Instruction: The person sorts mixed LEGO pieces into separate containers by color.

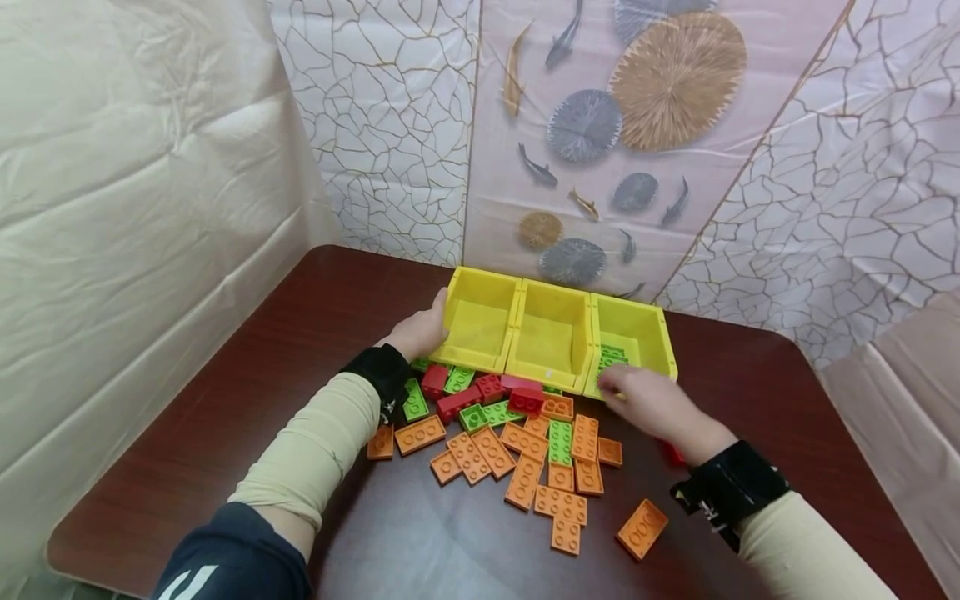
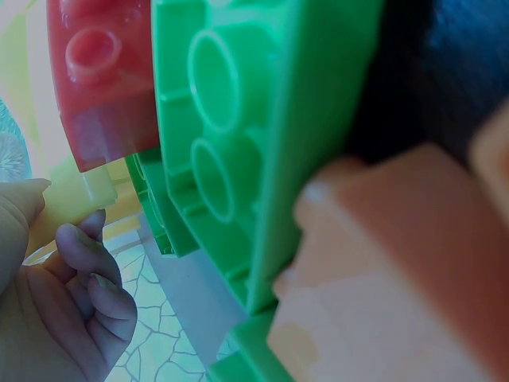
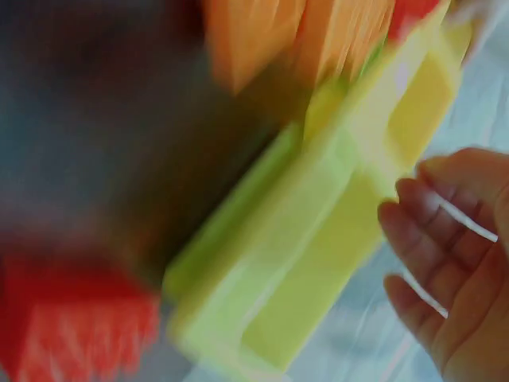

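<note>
Bricks (image 1: 525, 482) in orange, green and red lie scattered on the dark brown table (image 1: 420, 542), in front of a yellow tray (image 1: 553, 342) with three compartments side by side. The left hand (image 1: 420, 332) is at the tray's left end, its thumb and curled fingers pinching the edge (the left wrist view shows yellow plastic between them). The right hand (image 1: 660, 406) is over the front of the right compartment, its fingers loosely bent and apart with nothing between them; whether it touches the rim I cannot tell. Green pieces (image 1: 612, 356) lie inside that compartment, just beyond the right fingertips. Red blocks (image 1: 459, 403) cluster close to the tray's front, mixed with a few green ones, while most of the orange ones spread nearer the person. One orange block (image 1: 642, 529) lies apart on the right, and a red piece (image 1: 672, 454) shows partly behind the right wrist. Black bands (image 1: 738, 492) circle both wrists over cream sleeves (image 1: 315, 446). Behind the table hangs a patterned cloth (image 1: 585, 125) printed with fish and round leaves.
</note>
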`<action>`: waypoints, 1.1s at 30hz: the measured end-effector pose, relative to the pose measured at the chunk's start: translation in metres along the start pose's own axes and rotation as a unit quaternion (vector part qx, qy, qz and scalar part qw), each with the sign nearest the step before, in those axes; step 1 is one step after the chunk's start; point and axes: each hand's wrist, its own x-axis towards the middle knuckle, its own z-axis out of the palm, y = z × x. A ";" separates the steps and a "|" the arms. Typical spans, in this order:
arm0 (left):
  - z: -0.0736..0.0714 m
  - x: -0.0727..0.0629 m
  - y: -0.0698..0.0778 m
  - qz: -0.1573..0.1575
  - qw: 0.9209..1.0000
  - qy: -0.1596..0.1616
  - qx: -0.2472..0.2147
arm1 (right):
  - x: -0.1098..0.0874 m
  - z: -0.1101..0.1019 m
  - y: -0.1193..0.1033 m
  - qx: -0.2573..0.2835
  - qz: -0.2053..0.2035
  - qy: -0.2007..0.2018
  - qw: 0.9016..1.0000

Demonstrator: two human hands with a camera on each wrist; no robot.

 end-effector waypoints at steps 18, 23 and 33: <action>0.004 0.006 -0.005 0.005 1.000 0.006 -0.017 | -0.003 0.044 -0.062 -0.131 -0.023 -0.059 0.989; 0.004 0.007 -0.006 0.005 0.999 0.006 -0.032 | 0.000 0.045 -0.073 -0.163 0.036 -0.078 0.983; 0.003 0.002 -0.003 0.014 0.999 0.006 -0.028 | 0.005 0.039 -0.080 -0.099 0.129 -0.122 0.979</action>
